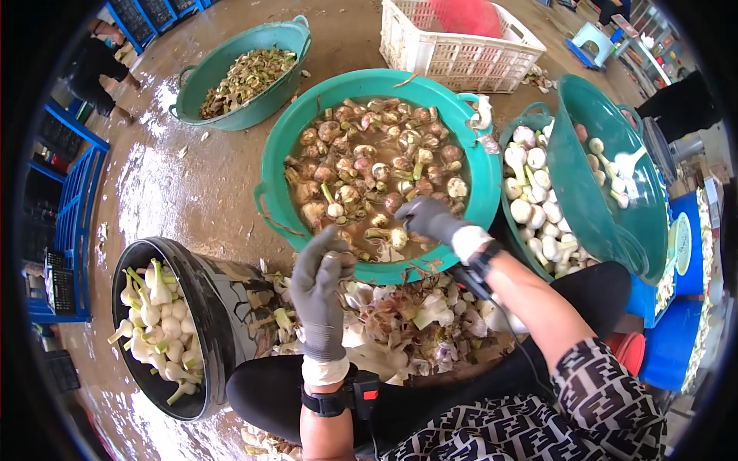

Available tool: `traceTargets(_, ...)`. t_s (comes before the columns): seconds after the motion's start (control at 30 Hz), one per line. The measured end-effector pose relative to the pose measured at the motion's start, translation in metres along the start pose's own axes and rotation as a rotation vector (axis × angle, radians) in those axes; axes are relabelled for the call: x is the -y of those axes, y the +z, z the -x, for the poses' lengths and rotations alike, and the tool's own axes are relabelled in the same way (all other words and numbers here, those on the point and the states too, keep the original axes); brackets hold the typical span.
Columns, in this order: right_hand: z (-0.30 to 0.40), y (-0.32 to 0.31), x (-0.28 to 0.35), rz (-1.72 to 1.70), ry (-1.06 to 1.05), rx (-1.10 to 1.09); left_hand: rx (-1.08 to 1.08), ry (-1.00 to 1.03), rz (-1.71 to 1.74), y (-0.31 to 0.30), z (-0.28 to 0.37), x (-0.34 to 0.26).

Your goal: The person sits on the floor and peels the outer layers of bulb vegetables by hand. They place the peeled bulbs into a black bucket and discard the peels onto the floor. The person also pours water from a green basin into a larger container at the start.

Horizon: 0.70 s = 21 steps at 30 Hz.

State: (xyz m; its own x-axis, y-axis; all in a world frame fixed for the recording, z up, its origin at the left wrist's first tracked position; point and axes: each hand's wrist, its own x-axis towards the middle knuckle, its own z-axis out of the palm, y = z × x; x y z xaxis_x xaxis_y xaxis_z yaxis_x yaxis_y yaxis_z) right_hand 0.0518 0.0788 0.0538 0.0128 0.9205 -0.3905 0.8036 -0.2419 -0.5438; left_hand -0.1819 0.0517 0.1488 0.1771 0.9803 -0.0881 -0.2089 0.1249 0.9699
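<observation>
A green plastic tub (485, 173) of brown water stands before me, full of unpeeled garlic bulbs (347, 194) with cut stems. My right hand (431, 220), in a grey glove, reaches over its near right side. Its fingers bend down by a pale garlic bulb (398, 238) at the water; whether they grip anything is hidden. My left hand (320, 288), also gloved in grey, is raised at the tub's near rim with curled, soiled fingers. I cannot tell if something small sits in them. Loose garlic skins (398, 322) are heaped below, between my legs.
At the left, a black bucket (216, 322) holds peeled garlic. To the right, a green basin (594, 201) leans over another tub of white bulbs (539, 190). Farther off are a tub of trimmings (248, 80), a white crate (461, 60) and wet floor (173, 173).
</observation>
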Motion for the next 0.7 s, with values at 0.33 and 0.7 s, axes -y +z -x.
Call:
traceTargets(0.33,-0.031,0.028,0.009,0.46,0.208,0.308,0.067,-0.144,-0.02,-0.009,-0.008,0.013)
traceTargets(0.7,0.071,0.012,0.027,-0.904,0.306,-0.08,0.309,0.353,-0.734,0.032,0.004,0.073)
